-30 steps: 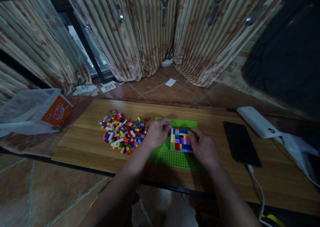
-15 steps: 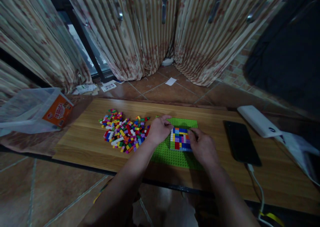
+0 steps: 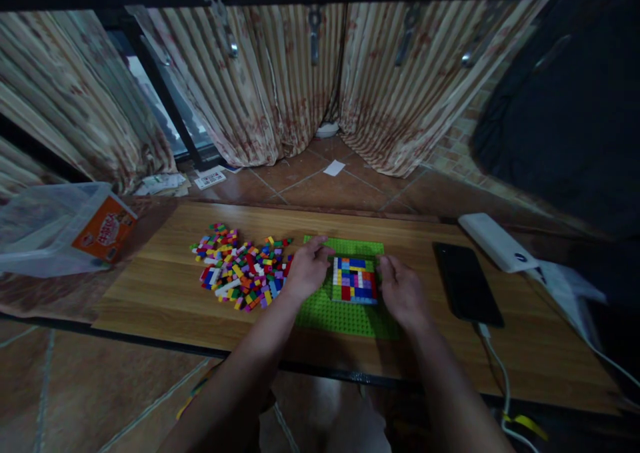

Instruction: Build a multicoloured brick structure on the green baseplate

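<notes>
A flat square of multicoloured building bricks (image 3: 355, 281) sits on a green studded baseplate (image 3: 330, 320), with a small dark gap near its middle. At its upper left corner is my left hand (image 3: 307, 270), fingers apart and holding nothing that I can see. My right hand (image 3: 404, 292) rests beside the square's right edge, its fingers loosely bent and slightly off the bricks. No brick shows in either hand. Left of the baseplate lies a heap of loose bricks (image 3: 245, 270) in many colours, partly behind my left hand.
On the right of the wooden table (image 3: 150, 286) lie a black phone (image 3: 467, 283) with a white cable (image 3: 500, 366) and a white power bank (image 3: 495, 243). A clear plastic bin (image 3: 45, 226) with an orange label stands at the left. Curtains (image 3: 250, 86) hang behind.
My right hand has drawn back from the brick square, uncovering its right edge. My left hand has eased slightly away from its left side. The whole view has shifted a little.
</notes>
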A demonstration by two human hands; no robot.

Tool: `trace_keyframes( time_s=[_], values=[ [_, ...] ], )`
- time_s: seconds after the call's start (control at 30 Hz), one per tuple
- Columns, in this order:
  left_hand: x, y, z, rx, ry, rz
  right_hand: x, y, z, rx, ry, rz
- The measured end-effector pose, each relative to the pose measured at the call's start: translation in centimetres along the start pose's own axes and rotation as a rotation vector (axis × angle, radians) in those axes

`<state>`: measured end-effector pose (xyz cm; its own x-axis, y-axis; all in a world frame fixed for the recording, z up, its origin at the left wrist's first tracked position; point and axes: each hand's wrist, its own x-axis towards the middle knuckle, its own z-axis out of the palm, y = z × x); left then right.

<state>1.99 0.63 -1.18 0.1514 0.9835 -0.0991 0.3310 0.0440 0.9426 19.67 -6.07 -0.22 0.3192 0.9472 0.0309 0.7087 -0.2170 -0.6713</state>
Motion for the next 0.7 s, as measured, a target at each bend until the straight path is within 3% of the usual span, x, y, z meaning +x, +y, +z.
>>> trace_keyframes(
  time_s=[0.3,0.5,0.6,0.7],
  values=[
    [-1.9,-0.5,0.1,0.101,0.028,0.097,-0.3,-1.0,0.2,0.035,0.012,0.043],
    [-2.6,0.0,1.0,-0.034,0.059,0.050,-0.2,-0.9,0.7,0.106,0.070,0.054],
    [-2.4,-0.4,1.4,-0.170,0.116,0.010,0.2,0.1,1.8,0.332,0.120,0.101],
    [-2.5,-0.8,2.0,-0.316,0.190,-0.011,0.6,0.4,3.2,0.702,0.190,0.183]
  ],
)
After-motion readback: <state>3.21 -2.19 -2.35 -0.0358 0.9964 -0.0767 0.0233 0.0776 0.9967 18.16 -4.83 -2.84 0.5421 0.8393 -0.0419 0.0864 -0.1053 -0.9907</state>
